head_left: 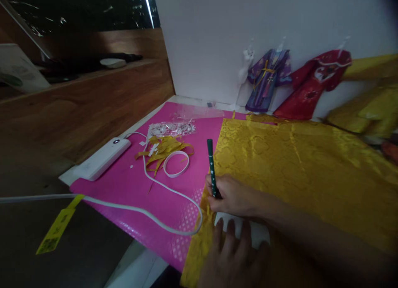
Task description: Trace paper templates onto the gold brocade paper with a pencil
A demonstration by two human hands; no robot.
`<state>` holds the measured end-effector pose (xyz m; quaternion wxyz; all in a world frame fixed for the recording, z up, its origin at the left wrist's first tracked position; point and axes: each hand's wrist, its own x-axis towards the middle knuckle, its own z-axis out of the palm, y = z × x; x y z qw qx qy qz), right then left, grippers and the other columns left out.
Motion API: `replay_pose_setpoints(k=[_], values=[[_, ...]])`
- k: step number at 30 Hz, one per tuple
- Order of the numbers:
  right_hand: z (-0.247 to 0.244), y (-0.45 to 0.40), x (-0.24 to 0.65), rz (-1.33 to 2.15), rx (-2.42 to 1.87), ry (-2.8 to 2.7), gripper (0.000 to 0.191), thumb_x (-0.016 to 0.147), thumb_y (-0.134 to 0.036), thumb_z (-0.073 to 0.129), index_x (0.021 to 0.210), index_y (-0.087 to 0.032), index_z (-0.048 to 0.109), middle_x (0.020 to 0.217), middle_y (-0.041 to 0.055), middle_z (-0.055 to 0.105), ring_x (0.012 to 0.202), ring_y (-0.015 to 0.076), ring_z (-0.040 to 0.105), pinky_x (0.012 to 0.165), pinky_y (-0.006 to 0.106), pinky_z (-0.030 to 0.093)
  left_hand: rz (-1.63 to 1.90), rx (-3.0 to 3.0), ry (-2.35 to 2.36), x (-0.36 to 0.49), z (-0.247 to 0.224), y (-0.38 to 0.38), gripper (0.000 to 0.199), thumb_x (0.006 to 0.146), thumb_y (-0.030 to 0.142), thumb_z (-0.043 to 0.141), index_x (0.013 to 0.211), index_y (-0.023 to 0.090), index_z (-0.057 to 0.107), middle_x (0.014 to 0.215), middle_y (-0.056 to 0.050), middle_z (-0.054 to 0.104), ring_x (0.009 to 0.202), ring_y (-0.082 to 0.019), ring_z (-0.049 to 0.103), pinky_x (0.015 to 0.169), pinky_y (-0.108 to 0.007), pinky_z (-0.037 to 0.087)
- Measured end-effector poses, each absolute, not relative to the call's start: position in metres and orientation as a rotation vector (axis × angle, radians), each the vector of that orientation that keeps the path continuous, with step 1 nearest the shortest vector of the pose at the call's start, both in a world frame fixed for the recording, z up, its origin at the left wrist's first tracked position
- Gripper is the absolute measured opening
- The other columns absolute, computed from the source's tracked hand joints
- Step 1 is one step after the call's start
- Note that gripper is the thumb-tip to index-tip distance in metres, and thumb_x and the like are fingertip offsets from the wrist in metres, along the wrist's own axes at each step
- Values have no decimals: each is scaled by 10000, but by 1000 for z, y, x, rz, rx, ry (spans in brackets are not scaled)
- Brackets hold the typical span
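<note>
A dark green pen (211, 165) with pale heart marks stands nearly upright in my right hand (231, 194), whose fingers are wrapped round its lower part. The pen's tip is hidden behind the hand. Just below, my left hand (233, 255) lies with fingers spread, pressing on a white paper-like piece (259, 232) with a curved edge. That piece rests on a large sheet of yellow patterned fabric (264, 155), near the fabric's left edge. Part of the white piece is covered by both hands.
Left of the fabric, a pink mat (124, 197) carries a white power bank (104, 157), a looping white cable (155, 217), a roll of white tape (176, 164), yellow scraps (168, 145) and a clear packet (172, 129). Small purple (267, 81) and red (314, 87) garments stand by the wall.
</note>
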<state>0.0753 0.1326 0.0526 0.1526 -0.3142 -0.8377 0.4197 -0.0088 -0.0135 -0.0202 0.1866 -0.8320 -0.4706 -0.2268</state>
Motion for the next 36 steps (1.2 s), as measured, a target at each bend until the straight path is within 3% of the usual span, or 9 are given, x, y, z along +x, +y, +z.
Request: replay_pose_setpoints(k=[21,36], values=[[49,135,77,1244,-936,-2363,172,742,-102,579,734,-219,453,611,-91,433,534,94,378,499,225,302,-510,-2446,-1230,-18,-32,-13,433,948,436,634,1366,393,529,1332,-27,615,1121,-271,602,1097,-524,369],[45,136,75,1295,-888,-2239,227,695,-77,610,690,-228,441,568,-96,424,506,98,393,488,229,299,-621,-2352,-1181,-18,-55,-7,409,922,437,665,1315,402,558,1263,-16,674,1073,-260,657,1110,-553,384]])
